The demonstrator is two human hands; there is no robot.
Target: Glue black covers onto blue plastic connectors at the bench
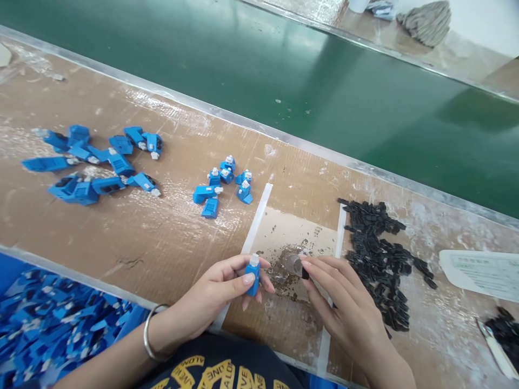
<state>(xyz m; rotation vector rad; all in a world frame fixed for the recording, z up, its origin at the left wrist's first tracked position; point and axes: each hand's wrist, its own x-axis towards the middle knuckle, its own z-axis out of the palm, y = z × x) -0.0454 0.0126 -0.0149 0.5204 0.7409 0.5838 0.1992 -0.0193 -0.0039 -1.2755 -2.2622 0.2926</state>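
A blue plastic part with a white knob on top stands upright in my left hand, pinched between thumb and fingers. My right hand is closed on a small black plastic piece, held at the fingertips. Just beyond those fingertips is a small clear cup, on a stained sheet of paper taped to the cardboard. Whether my right fingers touch the cup, I cannot tell. To the right of that hand lies a pile of black pieces.
Blue parts lie in a small group ahead and a larger one at left. A bin of blue parts sits lower left. Beyond the cardboard runs a green surface. At right are a white printed card and a white-handled tool.
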